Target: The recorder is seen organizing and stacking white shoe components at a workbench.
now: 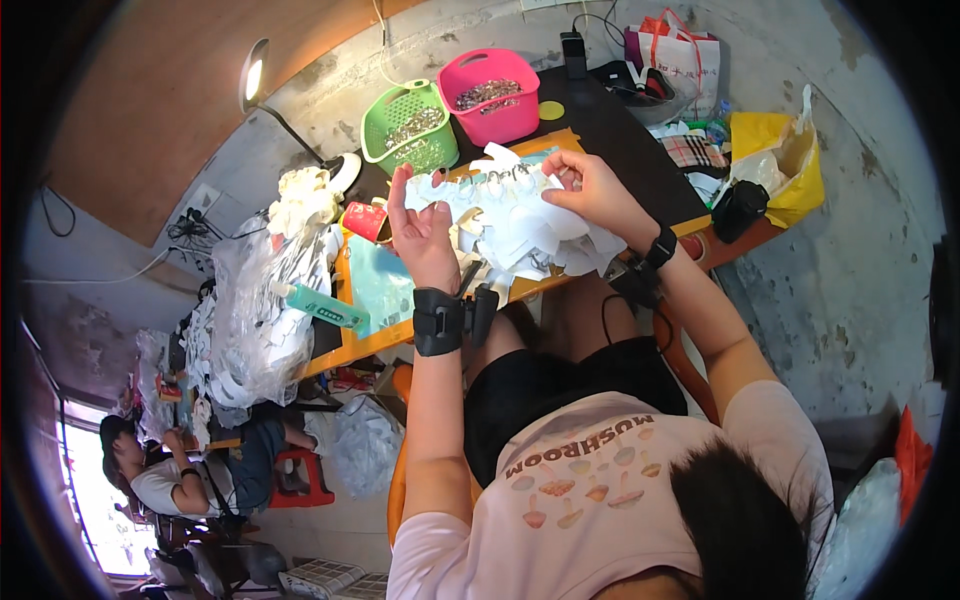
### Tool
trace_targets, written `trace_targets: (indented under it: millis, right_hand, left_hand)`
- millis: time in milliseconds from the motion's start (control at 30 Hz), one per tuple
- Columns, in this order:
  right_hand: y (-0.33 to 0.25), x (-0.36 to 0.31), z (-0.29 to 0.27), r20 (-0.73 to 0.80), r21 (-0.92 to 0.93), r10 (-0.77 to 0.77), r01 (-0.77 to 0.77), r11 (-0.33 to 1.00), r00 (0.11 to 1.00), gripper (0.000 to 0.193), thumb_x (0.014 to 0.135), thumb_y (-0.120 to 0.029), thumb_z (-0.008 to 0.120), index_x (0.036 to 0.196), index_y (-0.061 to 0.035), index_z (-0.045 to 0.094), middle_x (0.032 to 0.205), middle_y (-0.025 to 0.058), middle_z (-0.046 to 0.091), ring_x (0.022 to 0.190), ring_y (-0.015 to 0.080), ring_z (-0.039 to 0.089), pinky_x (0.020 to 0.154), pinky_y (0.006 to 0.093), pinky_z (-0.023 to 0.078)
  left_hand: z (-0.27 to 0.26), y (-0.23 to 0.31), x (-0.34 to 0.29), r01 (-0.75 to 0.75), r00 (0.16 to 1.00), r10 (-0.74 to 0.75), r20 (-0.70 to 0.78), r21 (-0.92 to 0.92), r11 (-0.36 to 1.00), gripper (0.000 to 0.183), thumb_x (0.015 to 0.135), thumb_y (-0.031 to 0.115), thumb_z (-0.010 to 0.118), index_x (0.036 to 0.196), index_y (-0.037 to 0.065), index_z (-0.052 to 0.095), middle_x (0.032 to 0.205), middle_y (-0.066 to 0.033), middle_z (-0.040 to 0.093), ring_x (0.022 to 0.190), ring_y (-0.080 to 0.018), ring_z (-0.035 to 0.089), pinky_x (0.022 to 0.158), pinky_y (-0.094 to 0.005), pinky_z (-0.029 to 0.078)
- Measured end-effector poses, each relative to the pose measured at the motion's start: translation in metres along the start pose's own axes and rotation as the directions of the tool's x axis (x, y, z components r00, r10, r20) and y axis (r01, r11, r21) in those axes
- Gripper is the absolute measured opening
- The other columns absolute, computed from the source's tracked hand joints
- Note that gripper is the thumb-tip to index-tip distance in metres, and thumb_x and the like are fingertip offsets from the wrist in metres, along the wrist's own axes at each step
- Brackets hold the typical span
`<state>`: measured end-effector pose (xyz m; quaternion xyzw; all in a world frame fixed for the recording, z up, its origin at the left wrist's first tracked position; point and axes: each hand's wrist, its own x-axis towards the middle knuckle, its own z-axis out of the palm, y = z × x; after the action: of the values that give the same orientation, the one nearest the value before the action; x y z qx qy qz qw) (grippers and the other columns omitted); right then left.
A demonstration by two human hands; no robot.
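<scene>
My left hand (424,232) is raised over the table's near side, palm up, with one finger stretched out and the others partly bent. I see nothing held in it. My right hand (600,195) is at the right end of a heap of white paper-like pieces (525,235), thumb and fingertips pinched together. What lies between them is too small to tell. Along the heap's top edge runs a row of small dark metal loops (510,175). Under the heap lies a pale blue sheet (385,285).
Behind the heap stand a green basket (375,130) and a pink basket (515,125), both with shiny small parts. A lamp (256,75), a red cup (366,221) and a teal-labelled tube (325,307) are at left, near plastic-wrapped piles. A yellow bag (800,175) is at right. Another person (200,480) sits far left.
</scene>
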<state>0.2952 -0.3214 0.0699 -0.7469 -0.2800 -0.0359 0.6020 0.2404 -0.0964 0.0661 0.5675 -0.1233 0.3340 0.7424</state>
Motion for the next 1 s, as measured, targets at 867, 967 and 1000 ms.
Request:
trace_targets:
  millis: [867, 967, 1000]
  right_hand:
    - [-0.097, -0.077, 0.042, 0.13, 0.409, -0.099, 0.038, 0.912, 0.987, 0.031, 0.09, -0.003, 0.063, 0.119, 0.0007, 0.055, 0.096, 0.0054, 0.067, 0.089, 0.0044, 0.061, 0.077, 0.018, 0.048]
    - [-0.099, -0.079, 0.048, 0.209, 0.498, -0.006, -0.101, 0.861, 0.978, 0.032, 0.089, -0.01, 0.067, 0.116, 0.004, 0.057, 0.092, 0.0032, 0.067, 0.083, 0.0024, 0.059, 0.072, 0.0178, 0.047]
    - [-0.093, -0.078, 0.051, 0.213, 0.417, 0.044, -0.132, 0.899, 0.976, 0.029, 0.089, -0.014, 0.069, 0.11, 0.0055, 0.06, 0.089, 0.0024, 0.067, 0.079, 0.0017, 0.059, 0.068, 0.0185, 0.047]
  left_hand:
    - [-0.007, 0.11, -0.084, -0.089, 0.986, 0.121, -0.118, 0.245, 0.965, 0.074, 0.086, -0.01, 0.058, 0.143, 0.011, 0.017, 0.118, -0.0154, 0.041, 0.072, -0.0142, 0.055, 0.07, -0.0288, 0.049]
    - [-0.011, 0.11, -0.095, -0.12, 0.976, 0.169, -0.134, 0.316, 0.941, 0.069, 0.086, -0.011, 0.056, 0.139, 0.011, 0.019, 0.111, -0.0143, 0.043, 0.076, -0.0137, 0.052, 0.066, -0.0269, 0.048]
    - [-0.013, 0.109, -0.096, -0.125, 0.974, 0.181, -0.137, 0.343, 0.931, 0.068, 0.086, -0.011, 0.056, 0.139, 0.011, 0.019, 0.11, -0.0136, 0.044, 0.076, -0.0138, 0.052, 0.067, -0.0269, 0.048]
